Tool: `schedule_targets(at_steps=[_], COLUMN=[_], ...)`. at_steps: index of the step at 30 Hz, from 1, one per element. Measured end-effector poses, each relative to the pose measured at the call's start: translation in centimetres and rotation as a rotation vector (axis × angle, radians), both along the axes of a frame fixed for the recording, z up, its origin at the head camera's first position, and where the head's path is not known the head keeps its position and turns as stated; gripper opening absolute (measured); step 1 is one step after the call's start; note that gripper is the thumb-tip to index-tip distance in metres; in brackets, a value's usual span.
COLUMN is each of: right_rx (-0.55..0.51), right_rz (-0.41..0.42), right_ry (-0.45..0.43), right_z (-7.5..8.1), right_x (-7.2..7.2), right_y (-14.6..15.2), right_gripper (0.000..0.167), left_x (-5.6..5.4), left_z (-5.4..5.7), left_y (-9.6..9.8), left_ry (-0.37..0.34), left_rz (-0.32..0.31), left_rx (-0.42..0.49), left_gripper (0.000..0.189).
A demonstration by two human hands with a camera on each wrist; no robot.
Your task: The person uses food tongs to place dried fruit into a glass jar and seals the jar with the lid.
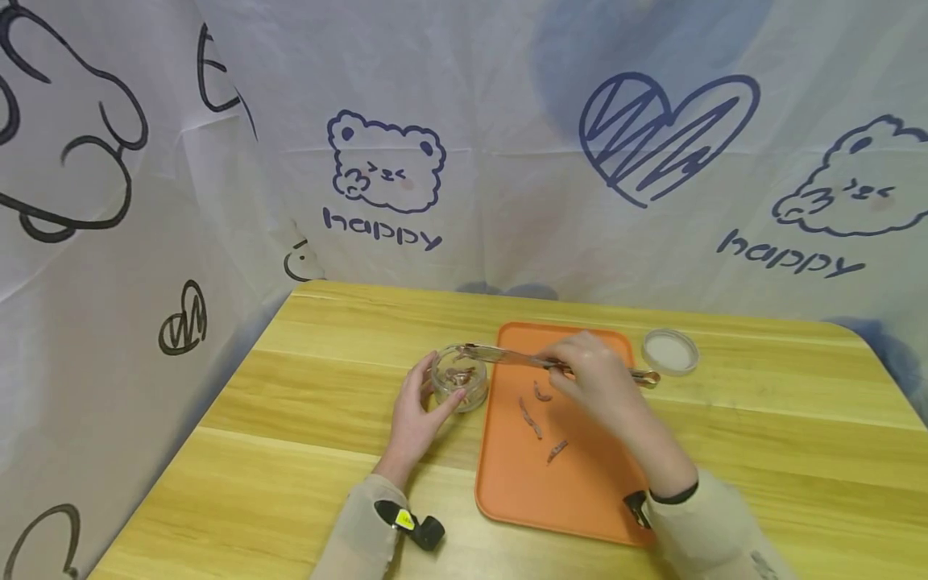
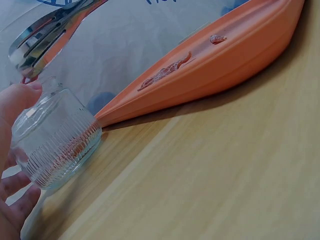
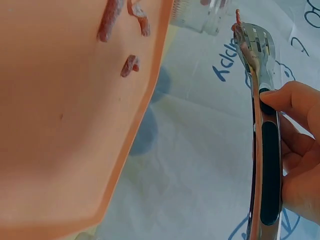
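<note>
The left hand [image 1: 416, 408] has its grip round a glass jar [image 2: 65, 117] on the bench [image 1: 290, 451], beside an orange tray [image 1: 540, 499] of reddish strips [image 1: 532, 420]; the right hand [image 1: 596, 377] grips metal tongs [image 3: 270, 170], another strip [image 3: 238, 17] at their tips.

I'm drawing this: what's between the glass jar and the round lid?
In the head view, the orange tray, with the right hand holding tongs above it.
</note>
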State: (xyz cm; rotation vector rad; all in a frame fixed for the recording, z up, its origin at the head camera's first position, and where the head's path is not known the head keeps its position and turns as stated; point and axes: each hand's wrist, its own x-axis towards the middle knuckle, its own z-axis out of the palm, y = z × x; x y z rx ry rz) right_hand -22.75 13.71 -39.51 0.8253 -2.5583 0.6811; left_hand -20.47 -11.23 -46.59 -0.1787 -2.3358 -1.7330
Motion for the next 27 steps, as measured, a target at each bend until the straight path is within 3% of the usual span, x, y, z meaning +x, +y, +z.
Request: schedule_targets(at_steps=[8,27], right_rx=[0.048,0.035], right_rz=[0.001,0.012], right_ry=[-0.024,-0.008], right_z=[-0.5,-0.7], right_x=[0.1,0.2], right_y=[-0.6,-1.1], right_gripper=[0.018,0.020], left_x=[0.0,-0.1], left_z=[-0.1,-0.1], left_y=[0.0,-0.1], left_ry=[0.002,0.015], left_rz=[-0.003,0.000], left_rx=[0.012,-0.006], left_gripper=[0.069,0.069])
